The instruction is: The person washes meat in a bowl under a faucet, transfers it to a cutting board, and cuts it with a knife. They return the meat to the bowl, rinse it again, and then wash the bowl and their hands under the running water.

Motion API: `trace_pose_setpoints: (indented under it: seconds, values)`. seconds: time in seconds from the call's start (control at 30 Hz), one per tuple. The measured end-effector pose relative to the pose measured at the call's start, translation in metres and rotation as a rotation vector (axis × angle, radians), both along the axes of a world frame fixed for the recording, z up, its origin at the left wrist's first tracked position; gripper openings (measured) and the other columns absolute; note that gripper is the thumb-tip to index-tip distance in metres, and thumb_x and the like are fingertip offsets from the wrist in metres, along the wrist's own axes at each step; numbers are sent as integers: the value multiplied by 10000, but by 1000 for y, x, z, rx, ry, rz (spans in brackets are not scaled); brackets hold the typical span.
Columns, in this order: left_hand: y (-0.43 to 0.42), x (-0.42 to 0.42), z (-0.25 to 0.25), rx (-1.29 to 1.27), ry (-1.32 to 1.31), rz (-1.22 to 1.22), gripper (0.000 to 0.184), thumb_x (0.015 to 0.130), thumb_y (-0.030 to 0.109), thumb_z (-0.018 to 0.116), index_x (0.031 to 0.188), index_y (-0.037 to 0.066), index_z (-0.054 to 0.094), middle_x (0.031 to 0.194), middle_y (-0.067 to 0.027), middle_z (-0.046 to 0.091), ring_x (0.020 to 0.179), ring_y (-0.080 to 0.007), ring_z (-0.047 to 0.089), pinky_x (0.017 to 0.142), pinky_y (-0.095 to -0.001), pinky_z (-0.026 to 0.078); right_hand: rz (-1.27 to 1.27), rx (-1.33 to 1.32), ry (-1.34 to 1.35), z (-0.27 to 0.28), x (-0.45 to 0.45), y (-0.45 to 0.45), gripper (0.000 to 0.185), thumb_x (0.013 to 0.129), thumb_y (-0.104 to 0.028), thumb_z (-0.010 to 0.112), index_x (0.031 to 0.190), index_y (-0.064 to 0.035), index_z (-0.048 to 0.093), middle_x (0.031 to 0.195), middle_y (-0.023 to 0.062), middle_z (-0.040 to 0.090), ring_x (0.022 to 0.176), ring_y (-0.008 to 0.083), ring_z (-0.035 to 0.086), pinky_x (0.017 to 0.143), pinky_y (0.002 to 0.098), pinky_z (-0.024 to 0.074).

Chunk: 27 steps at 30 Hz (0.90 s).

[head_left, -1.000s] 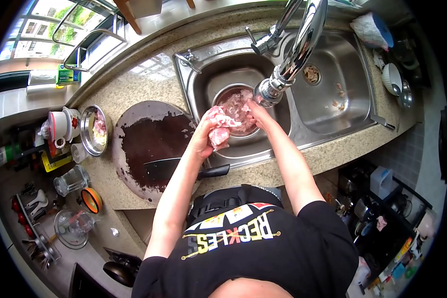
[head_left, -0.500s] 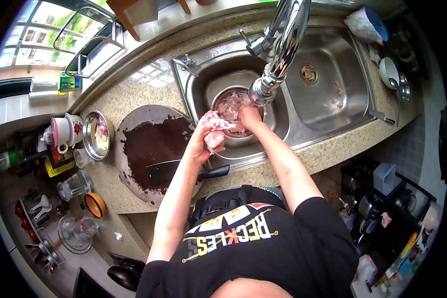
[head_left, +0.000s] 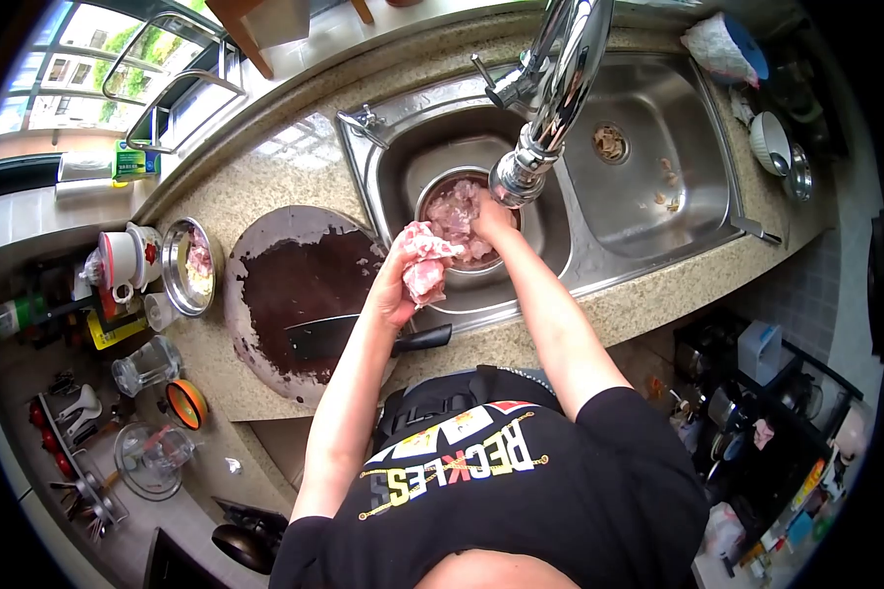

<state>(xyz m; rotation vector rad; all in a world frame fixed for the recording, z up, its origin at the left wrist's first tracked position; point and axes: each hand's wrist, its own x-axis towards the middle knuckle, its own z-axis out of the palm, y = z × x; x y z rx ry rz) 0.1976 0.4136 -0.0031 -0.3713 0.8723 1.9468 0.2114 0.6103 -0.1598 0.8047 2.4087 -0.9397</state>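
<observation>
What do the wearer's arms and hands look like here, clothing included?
The left hand and right hand are ungloved, and no watch or bracelet shows on either wrist. Both forearms are uncovered below short black sleeves. The sleeves belong to a black T-shirt with multicoloured "RECKLESS" lettering across the front.

Black short-sleeved T-shirt (head_left: 604, 486); front print: "RECKLESS" lettering (head_left: 459, 467) in white, red, yellow and grey, gold chain motif (head_left: 544, 460), pale card-like panels (head_left: 469, 425). Waist: black strapped item (head_left: 452, 401).
</observation>
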Motion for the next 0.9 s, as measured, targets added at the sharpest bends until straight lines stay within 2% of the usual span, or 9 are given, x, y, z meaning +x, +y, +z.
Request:
trace_pose_setpoints:
  seconds: [0.07,0.13,0.2,0.27,0.3,0.43,0.67,0.77,0.9]
  values:
    - [1,0,3,-32,27,-8,466,805,217,571,1229,103,415,964,-117,588,778,-215,627,613,-301,526,-16,-25,-54,-45,0,-3,589,713,-204,609,1241,-55,393,1113,222,557,1045,371,537,883,442,423]
    - [2,0,4,-73,42,-3,465,802,211,571,1227,95,423,964,-118,586,776,-215,626,604,-298,523,-44,-161,184,-57,6,-5,659,682,-248,647,1258,-45,400,1117,211,560,1049,330,548,869,423,433]
    - [3,-1,4,-71,38,21,466,799,213,575,1226,96,430,964,-115,585,774,-214,625,604,-298,521,-128,-310,210,-25,7,0,592,749,-260,647,1255,-46,426,1115,184,574,1068,287,548,866,395,449]
    - [-1,-1,0,-20,12,25,463,801,216,577,1223,98,427,965,-115,585,781,-217,625,608,-301,522,-556,-1167,114,-10,16,12,455,863,-220,563,1260,-41,432,1108,132,587,1071,255,550,878,366,462]
    - [-1,-2,1,-3,10,10,449,806,217,574,1214,100,425,964,-116,585,783,-219,625,608,-302,523,-615,-1257,40,7,16,19,370,921,-170,481,1262,-35,430,1109,107,581,1012,234,582,830,350,504]
    - [4,4,3,1,-15,45,437,805,202,570,1203,98,423,956,-117,589,772,-216,625,591,-306,526,-581,-1555,91,53,27,38,316,878,-105,525,1178,-44,446,1012,117,613,805,193,628,642,331,553]
    - [5,11,17,-38,-1,36,428,798,200,572,1190,94,435,924,-121,604,745,-200,620,579,-309,526,-626,-1550,243,17,33,26,124,861,-83,536,977,-47,512,828,87,609,723,188,638,546,287,537]
    - [0,13,21,-11,-6,28,422,800,202,572,1186,97,438,920,-126,605,751,-206,623,578,-310,525,-591,-1552,187,33,37,24,240,882,-295,558,935,-65,518,802,93,600,743,223,646,498,281,535]
    - [-4,18,19,3,7,52,416,802,208,578,1180,100,441,921,-129,605,753,-209,625,584,-309,524,-676,-1597,165,80,34,19,300,879,-339,556,941,-46,539,812,112,599,735,241,646,470,281,527]
